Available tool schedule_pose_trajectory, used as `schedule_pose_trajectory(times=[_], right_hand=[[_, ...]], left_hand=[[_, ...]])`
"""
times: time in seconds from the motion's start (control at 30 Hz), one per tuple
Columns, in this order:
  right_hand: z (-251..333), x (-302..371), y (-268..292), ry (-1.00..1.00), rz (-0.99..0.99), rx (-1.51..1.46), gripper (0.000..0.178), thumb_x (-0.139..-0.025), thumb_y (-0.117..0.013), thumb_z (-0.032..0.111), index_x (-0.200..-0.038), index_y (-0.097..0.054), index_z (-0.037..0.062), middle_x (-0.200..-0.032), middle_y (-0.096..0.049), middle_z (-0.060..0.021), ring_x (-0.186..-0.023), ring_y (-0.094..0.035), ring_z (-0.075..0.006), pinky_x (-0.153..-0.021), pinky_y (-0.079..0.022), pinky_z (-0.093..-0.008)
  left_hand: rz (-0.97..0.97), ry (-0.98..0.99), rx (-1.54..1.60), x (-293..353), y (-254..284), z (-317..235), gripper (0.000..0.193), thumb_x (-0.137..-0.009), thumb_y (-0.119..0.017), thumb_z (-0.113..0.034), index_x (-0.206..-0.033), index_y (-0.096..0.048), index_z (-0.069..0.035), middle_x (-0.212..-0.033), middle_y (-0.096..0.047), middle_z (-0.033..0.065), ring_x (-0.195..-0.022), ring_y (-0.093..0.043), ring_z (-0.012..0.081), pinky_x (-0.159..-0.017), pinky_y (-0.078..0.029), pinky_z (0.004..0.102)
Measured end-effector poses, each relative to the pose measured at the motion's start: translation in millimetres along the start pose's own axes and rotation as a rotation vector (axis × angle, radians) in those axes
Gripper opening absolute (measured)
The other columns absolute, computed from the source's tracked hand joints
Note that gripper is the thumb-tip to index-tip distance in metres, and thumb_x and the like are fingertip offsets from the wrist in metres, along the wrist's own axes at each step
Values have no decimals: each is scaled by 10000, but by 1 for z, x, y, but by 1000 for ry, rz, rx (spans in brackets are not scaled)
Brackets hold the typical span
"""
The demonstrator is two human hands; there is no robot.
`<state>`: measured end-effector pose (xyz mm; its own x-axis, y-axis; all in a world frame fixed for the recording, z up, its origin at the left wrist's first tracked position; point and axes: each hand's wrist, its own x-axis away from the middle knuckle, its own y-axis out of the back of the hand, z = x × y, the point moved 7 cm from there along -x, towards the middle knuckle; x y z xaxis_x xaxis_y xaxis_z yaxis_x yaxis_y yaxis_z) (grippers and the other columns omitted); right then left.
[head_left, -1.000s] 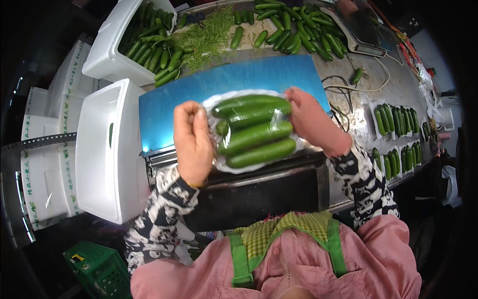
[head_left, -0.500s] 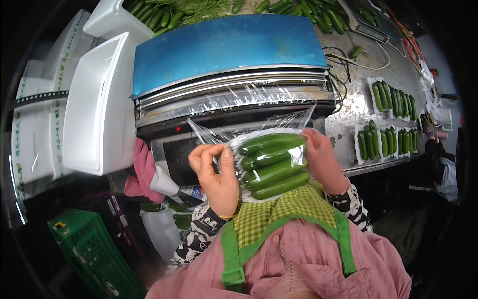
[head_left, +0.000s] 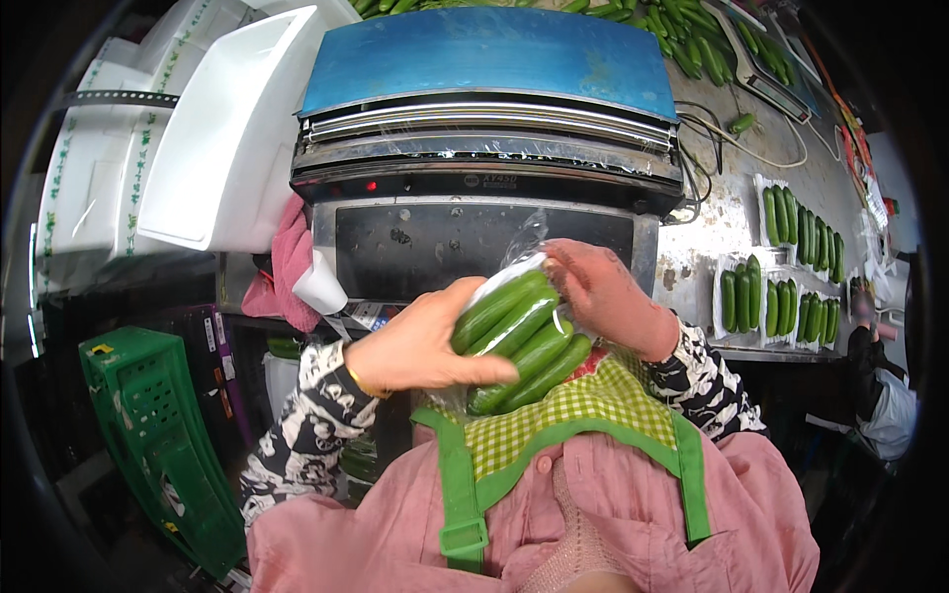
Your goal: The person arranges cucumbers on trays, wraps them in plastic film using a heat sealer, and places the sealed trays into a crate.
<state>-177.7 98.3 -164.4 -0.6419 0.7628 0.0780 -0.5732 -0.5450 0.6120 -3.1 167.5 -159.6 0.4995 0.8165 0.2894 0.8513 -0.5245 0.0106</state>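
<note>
Before the wrapping machine point(head_left: 484, 138), left hand point(head_left: 420, 346) and right hand point(head_left: 603, 296) clasp the tilted cucumber pack point(head_left: 519, 341).

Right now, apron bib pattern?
Green-and-white check on the apron bib, green straps; head view.

a blue-topped wrapping machine point(head_left: 484, 59) stands far centre. white foam trays point(head_left: 222, 138) are stacked at far left, a green crate point(head_left: 148, 435) sits near left, and wrapped cucumber trays point(head_left: 781, 301) lie on the right counter point(head_left: 712, 222).

Pink shirt, green-check apron w/ green straps, black-white patterned sleeves, gold bracelet on left wrist.
</note>
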Motion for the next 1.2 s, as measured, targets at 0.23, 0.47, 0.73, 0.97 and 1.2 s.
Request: schedule_pose_trajectory(times=[0.23, 0.47, 0.73, 0.97, 1.2], right_hand=[[19, -22, 31, 140, -71, 101, 230, -951, -602, 154, -1116, -664, 5, -1062, -692, -141, -985, -672, -284, -880, -529, -366], [1, 22, -56, -19, 538, -488, 494, -1040, -561, 369, -1356, -516, -7, -1251, -590, -142, -1088, -603, -224, -958, -476, -339], [44, 14, -74, -7, 453, -306, 536, -1031, -589, 314, -1463, -427, 41, -1302, -585, -127, -1155, -599, -224, -994, -466, -337], [24, -11, -59, -224, 101, -654, 452, -1058, -549, 298, -1397, -512, 0, -1216, -635, -94, -1074, -631, -170, -966, -481, -309], [39, 24, -150, -634, 375, -769, 410, -1031, -605, 255, -1338, -534, -6, -1170, -649, -86, -1050, -627, -148, -957, -503, -303]], left_hand=[[23, 107, 107, -35, -26, 9, 737, -632, -966, -338, -1125, -580, 50, -1010, -693, 128, -947, -656, 178, -845, -537, 341], [-11, 47, 297, -5, -60, 31, 807, -689, -945, -277, -1316, -528, 10, -1172, -638, 71, -1089, -587, 156, -974, -477, 317], [-364, -49, 251, 45, -31, 50, 1187, -641, -970, -282, -1556, -262, -16, -1427, -482, 138, -1322, -466, 216, -1125, -362, 330], [-867, -249, 663, 185, 61, 132, 993, -714, -891, -237, -1510, -329, -49, -1375, -540, 111, -1263, -552, 231, -1097, -441, 365], [-1738, -332, 1052, 377, 90, 401, 501, -892, -787, -254, -1287, -524, -92, -1183, -634, 64, -1047, -644, 227, -877, -577, 416]])
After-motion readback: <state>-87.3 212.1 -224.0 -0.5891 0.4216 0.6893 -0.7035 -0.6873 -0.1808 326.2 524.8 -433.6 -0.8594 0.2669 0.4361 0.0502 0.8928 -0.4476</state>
